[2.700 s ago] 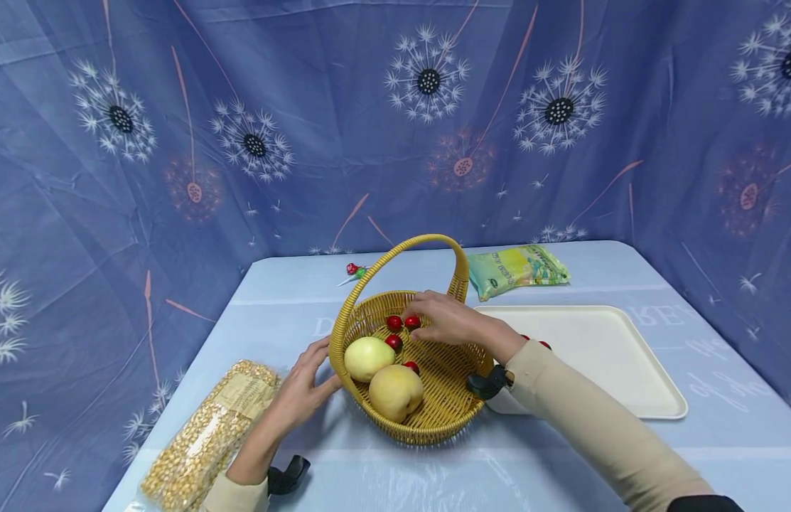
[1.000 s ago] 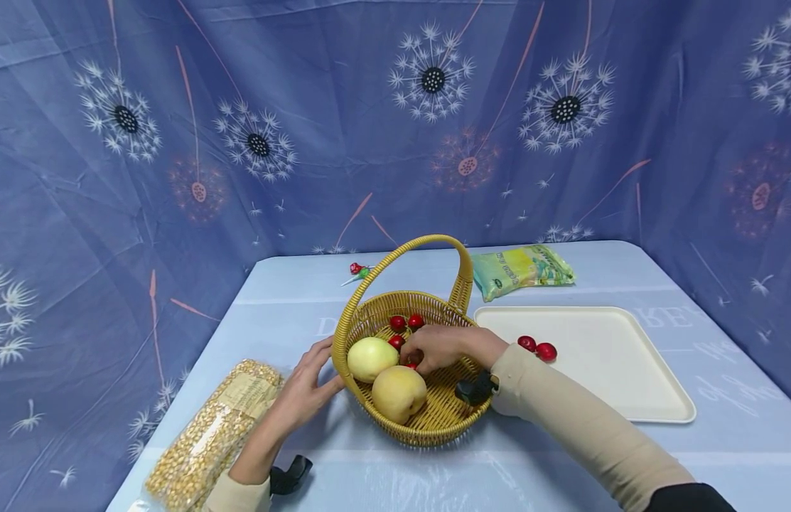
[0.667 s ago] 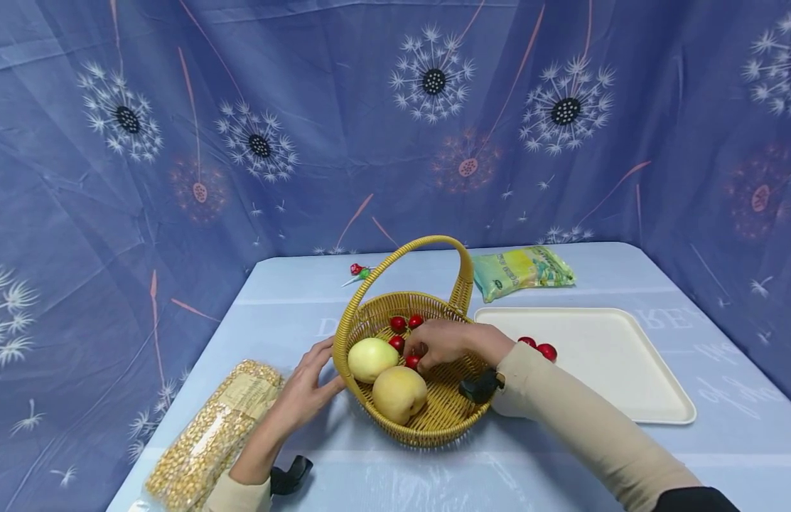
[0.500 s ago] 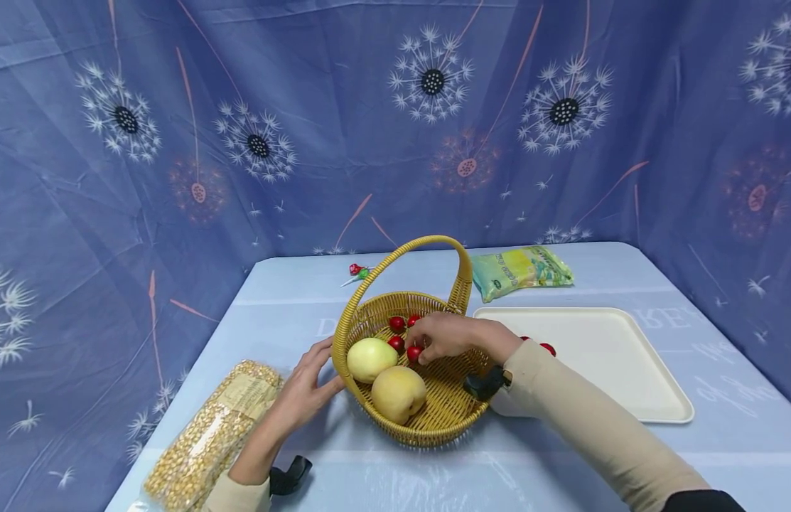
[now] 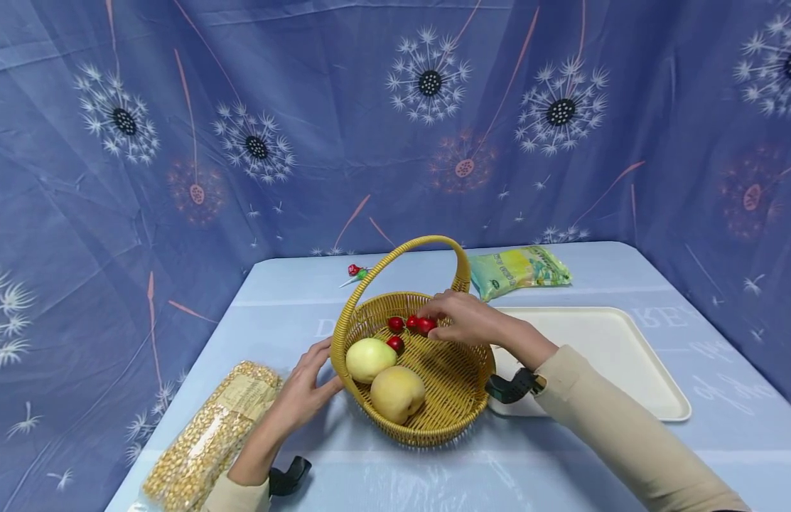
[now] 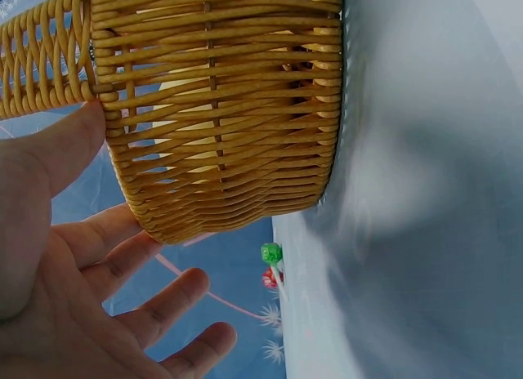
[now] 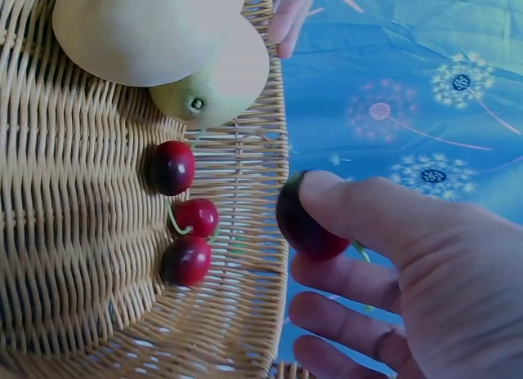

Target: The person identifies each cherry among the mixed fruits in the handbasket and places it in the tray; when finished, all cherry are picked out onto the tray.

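Observation:
A yellow wicker basket [image 5: 446, 377] with an arched handle holds a pale green-yellow fruit [image 5: 368, 360], a larger yellow fruit [image 5: 397, 394] and three dark red cherries [image 5: 395, 344]. Above its back right part, my right hand [image 5: 468, 318] pinches another cherry [image 7: 309, 224] between thumb and fingers; a green stem shows beside it in the right wrist view. My left hand [image 5: 303, 384] rests against the basket's left side. In the left wrist view its thumb touches the wicker by the handle's base, and the fingers [image 6: 176, 301] are spread, fairly straight.
A cream tray [image 5: 625, 355] lies right of the basket, partly behind the right forearm. Left is a clear bag of corn kernels [image 5: 210, 434]. At the back are a green-yellow packet [image 5: 519, 270] and red and green lollipops [image 5: 357, 272].
My right hand has picked a cherry from beside the yellow fruit and lifted it back and right. Its forearm now covers the cherries seen on the tray before. My left hand stays put.

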Demonstrator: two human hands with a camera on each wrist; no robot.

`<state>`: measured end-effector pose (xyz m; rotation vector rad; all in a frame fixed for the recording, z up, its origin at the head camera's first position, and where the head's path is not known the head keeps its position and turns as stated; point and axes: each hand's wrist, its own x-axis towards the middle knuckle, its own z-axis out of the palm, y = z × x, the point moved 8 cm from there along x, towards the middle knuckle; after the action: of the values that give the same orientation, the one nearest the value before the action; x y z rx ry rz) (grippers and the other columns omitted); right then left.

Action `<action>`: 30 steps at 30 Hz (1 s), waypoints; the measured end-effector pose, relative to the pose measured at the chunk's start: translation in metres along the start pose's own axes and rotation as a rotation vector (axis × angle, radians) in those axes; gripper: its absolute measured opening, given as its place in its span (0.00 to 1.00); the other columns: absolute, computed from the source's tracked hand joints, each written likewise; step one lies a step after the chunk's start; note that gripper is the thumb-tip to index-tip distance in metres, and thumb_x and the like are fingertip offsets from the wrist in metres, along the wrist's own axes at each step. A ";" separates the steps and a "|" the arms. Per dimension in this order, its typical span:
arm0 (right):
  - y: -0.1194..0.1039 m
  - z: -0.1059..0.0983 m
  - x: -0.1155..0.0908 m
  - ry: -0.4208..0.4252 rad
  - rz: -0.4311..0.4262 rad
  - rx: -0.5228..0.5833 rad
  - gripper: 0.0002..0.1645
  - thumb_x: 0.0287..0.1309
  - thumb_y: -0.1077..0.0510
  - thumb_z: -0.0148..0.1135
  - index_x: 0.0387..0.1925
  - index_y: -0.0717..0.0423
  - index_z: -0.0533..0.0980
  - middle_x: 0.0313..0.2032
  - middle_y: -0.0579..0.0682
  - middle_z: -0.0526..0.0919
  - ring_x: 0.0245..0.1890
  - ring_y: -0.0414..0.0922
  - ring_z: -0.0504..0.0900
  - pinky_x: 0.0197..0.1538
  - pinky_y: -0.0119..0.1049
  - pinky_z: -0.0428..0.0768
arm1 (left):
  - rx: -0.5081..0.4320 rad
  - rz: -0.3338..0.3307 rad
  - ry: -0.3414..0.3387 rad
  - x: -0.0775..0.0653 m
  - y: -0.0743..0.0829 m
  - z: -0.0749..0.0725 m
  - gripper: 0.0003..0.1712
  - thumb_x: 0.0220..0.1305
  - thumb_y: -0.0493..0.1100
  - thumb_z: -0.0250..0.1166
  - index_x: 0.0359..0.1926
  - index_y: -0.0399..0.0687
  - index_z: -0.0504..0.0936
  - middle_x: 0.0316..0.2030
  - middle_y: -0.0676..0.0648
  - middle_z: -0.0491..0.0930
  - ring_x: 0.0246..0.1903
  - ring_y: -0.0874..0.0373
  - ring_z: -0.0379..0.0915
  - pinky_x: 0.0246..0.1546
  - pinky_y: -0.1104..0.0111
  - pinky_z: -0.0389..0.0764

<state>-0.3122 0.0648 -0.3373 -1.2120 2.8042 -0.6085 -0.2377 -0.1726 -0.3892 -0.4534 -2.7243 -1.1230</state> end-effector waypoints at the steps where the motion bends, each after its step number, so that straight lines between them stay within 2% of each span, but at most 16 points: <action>1: 0.000 -0.003 -0.003 0.019 0.003 -0.003 0.20 0.56 0.51 0.65 0.52 0.48 0.79 0.45 0.44 0.83 0.45 0.44 0.79 0.47 0.40 0.77 | -0.002 0.000 -0.001 0.000 0.000 0.000 0.35 0.58 0.54 0.66 0.65 0.53 0.68 0.68 0.47 0.63 0.68 0.43 0.56 0.63 0.39 0.60; 5: 0.002 -0.014 -0.016 0.090 0.010 -0.013 0.20 0.57 0.51 0.64 0.51 0.47 0.79 0.43 0.43 0.82 0.44 0.44 0.77 0.42 0.38 0.75 | -0.005 0.001 -0.002 0.000 0.000 0.000 0.35 0.58 0.54 0.65 0.65 0.53 0.68 0.68 0.47 0.63 0.68 0.43 0.56 0.63 0.39 0.60; 10: 0.006 -0.026 -0.034 0.170 0.034 -0.018 0.20 0.55 0.49 0.66 0.51 0.45 0.78 0.42 0.42 0.82 0.44 0.42 0.76 0.43 0.39 0.74 | -0.003 -0.004 -0.004 0.000 -0.001 0.001 0.35 0.58 0.54 0.65 0.65 0.54 0.68 0.68 0.48 0.63 0.68 0.43 0.56 0.63 0.39 0.60; 15: 0.016 -0.038 -0.054 0.237 0.096 -0.023 0.21 0.54 0.51 0.67 0.50 0.47 0.79 0.40 0.43 0.81 0.42 0.42 0.77 0.42 0.40 0.76 | -0.003 -0.007 -0.005 0.000 -0.001 0.001 0.34 0.58 0.54 0.65 0.65 0.53 0.69 0.68 0.48 0.63 0.68 0.43 0.56 0.64 0.39 0.60; 18: 0.024 -0.042 -0.066 0.263 0.138 -0.033 0.20 0.53 0.50 0.68 0.50 0.46 0.79 0.39 0.43 0.80 0.42 0.42 0.77 0.42 0.39 0.76 | 0.000 -0.005 -0.003 0.000 -0.001 0.000 0.34 0.58 0.54 0.66 0.65 0.53 0.69 0.68 0.48 0.64 0.68 0.43 0.56 0.64 0.39 0.60; 25: 0.044 -0.043 -0.093 0.298 0.191 -0.062 0.21 0.54 0.51 0.67 0.51 0.48 0.78 0.44 0.48 0.82 0.44 0.46 0.80 0.44 0.47 0.79 | 0.009 0.002 0.002 0.000 -0.001 0.000 0.34 0.58 0.54 0.66 0.65 0.54 0.69 0.68 0.47 0.63 0.68 0.43 0.56 0.64 0.39 0.60; 30: 0.063 -0.042 -0.111 0.303 0.234 -0.061 0.20 0.54 0.54 0.67 0.50 0.50 0.78 0.42 0.48 0.83 0.44 0.46 0.79 0.44 0.47 0.79 | 0.014 0.030 0.014 0.001 0.002 -0.001 0.34 0.58 0.51 0.66 0.64 0.51 0.70 0.67 0.46 0.65 0.67 0.42 0.58 0.63 0.40 0.61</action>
<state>-0.2861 0.1960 -0.3358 -0.8403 3.1707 -0.7504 -0.2377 -0.1718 -0.3874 -0.4813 -2.7022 -1.0944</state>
